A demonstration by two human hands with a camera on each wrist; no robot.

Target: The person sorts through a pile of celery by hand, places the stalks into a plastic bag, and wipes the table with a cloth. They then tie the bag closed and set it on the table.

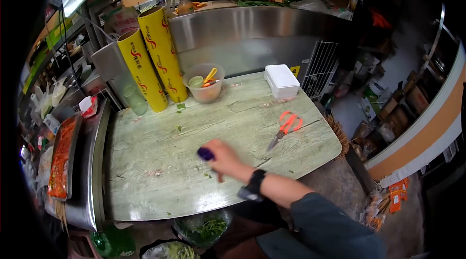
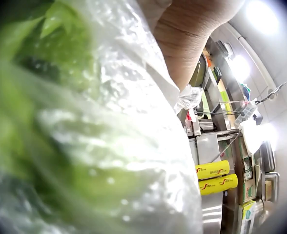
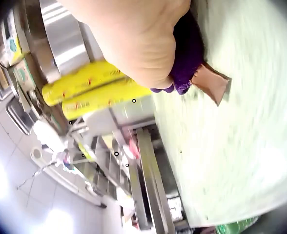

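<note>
My right hand [image 1: 225, 159] is low over the pale green table [image 1: 160, 162], gripping a dark purple fuzzy cloth [image 3: 188, 53] that pokes out past the fingers. A flat brown piece [image 3: 213, 83] sticks out beside the cloth in the right wrist view. Orange-handled scissors [image 1: 285, 129] lie to the right of this hand. Of my left hand [image 2: 192, 36], only a part near the wrist shows at the top of the left wrist view; its fingers are hidden. Beside it, a clear plastic bag [image 2: 133, 122] with leafy greens fills much of that view.
Two yellow film rolls [image 1: 162, 55] stand at the back left, near a glass [image 1: 135, 100] and a plastic tub [image 1: 206, 95]. A white box [image 1: 282, 80] sits at the back right. A tray of red food [image 1: 63, 162] lies left. Bagged greens [image 1: 206, 227] are below the front edge.
</note>
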